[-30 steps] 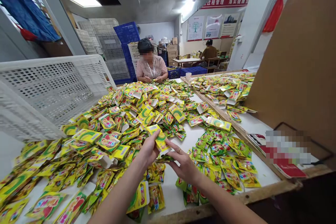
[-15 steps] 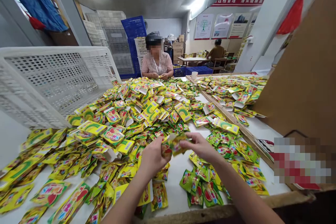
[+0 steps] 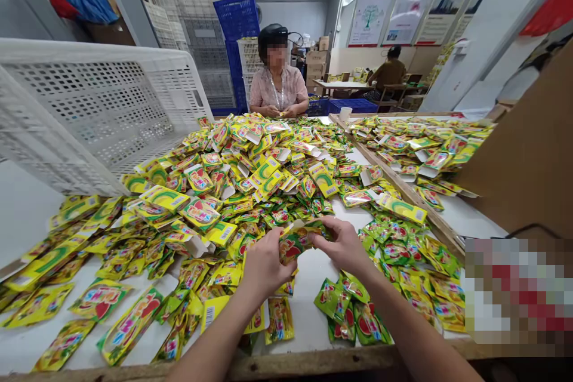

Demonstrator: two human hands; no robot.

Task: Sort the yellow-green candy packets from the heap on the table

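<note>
My left hand (image 3: 264, 265) and my right hand (image 3: 344, 245) meet over the near middle of the white table (image 3: 308, 322). Together they grip a small yellow carton with a green and red packet (image 3: 295, 242) at its open end; the fingers of both hands are closed on it. A big heap of yellow cartons and packets (image 3: 233, 179) covers the table beyond and to the left. Green packets (image 3: 349, 310) lie just below my right wrist, and more green packets (image 3: 412, 256) lie to the right.
A white perforated crate (image 3: 89, 113) lies tipped on the left. A wooden strip (image 3: 398, 185) divides off a second table with more cartons (image 3: 421, 146). Brown cardboard (image 3: 528, 155) stands at right. A person (image 3: 277, 86) sits at the far end; another person (image 3: 389, 74) sits further back.
A second ago both hands held a yellow carton lower down. They have since lifted slightly and now hold the carton with a green packet at its mouth. The view has tilted downward.
</note>
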